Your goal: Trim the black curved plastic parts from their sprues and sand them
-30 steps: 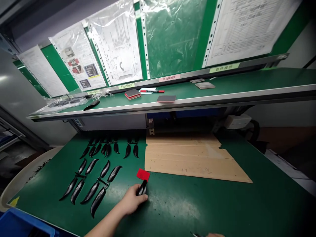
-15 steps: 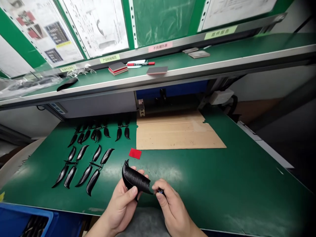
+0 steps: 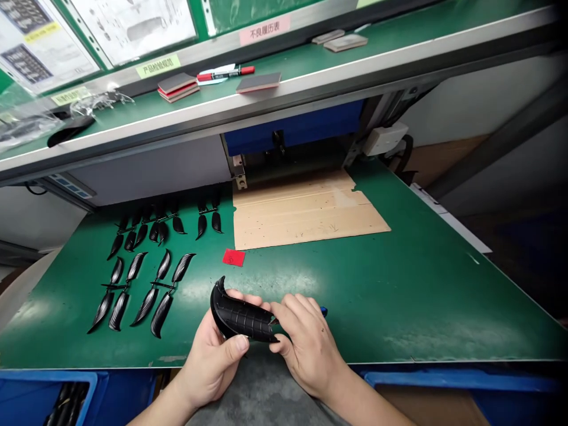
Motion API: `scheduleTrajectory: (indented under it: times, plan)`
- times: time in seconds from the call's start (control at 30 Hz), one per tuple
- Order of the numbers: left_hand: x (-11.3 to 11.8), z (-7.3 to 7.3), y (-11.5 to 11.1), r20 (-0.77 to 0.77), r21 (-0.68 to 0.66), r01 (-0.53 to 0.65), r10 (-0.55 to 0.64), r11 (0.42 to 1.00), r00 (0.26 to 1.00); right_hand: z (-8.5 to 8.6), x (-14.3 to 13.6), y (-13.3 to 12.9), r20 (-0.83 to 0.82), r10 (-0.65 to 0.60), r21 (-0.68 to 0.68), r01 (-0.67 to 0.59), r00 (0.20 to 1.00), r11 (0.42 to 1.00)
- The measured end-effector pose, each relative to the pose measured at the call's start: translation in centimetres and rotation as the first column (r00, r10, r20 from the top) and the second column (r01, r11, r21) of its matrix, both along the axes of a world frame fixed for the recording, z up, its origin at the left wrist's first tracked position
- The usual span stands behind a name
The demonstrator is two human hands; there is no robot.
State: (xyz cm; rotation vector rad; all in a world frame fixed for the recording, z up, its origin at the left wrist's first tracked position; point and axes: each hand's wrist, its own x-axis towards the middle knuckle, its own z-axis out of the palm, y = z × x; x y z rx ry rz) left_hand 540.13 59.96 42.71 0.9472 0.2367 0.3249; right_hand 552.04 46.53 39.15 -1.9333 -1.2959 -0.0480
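Note:
My left hand (image 3: 217, 358) is closed around a black curved plastic part (image 3: 244, 319), thumb along its lower edge and fingers behind. The part has a ribbed inner face and a pointed, hooked tip at its left end. My right hand (image 3: 306, 337) is closed at the part's right end, thumb and forefinger beside its edge. A slim tool with a blue end (image 3: 324, 311) is gripped in it; most of the tool is hidden by the fingers, so its kind cannot be made out.
Left on the green table (image 3: 399, 296) lie black leaf-shaped parts on sprues (image 3: 162, 307). A red piece (image 3: 234, 257) lies near a cardboard sheet (image 3: 306, 219). A shelf (image 3: 310, 71) above holds sanding pads (image 3: 177, 89) and a red marker (image 3: 226, 73). Blue bins (image 3: 93, 378) stand below the front edge.
My right hand has turned and come up against the part's right end, the blue tool end now showing behind it. The part has tilted slightly in my left hand. The camera view has shifted.

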Motion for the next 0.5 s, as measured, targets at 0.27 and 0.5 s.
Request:
scheduleTrajectory:
  times: [0.27,0.5]
  plan:
    - [0.1,-0.1,0.7,-0.013,0.100,0.067,-0.066,0.993,0.998,-0.4,0.5,0.1,0.081,0.002,0.010,-0.003,0.997,1.000]
    - [-0.1,-0.1,1.1,-0.025,0.165,0.108,-0.105,0.980,0.994,-1.0,0.9,0.3,-0.193,0.262,0.052,-0.256,0.946,0.965]
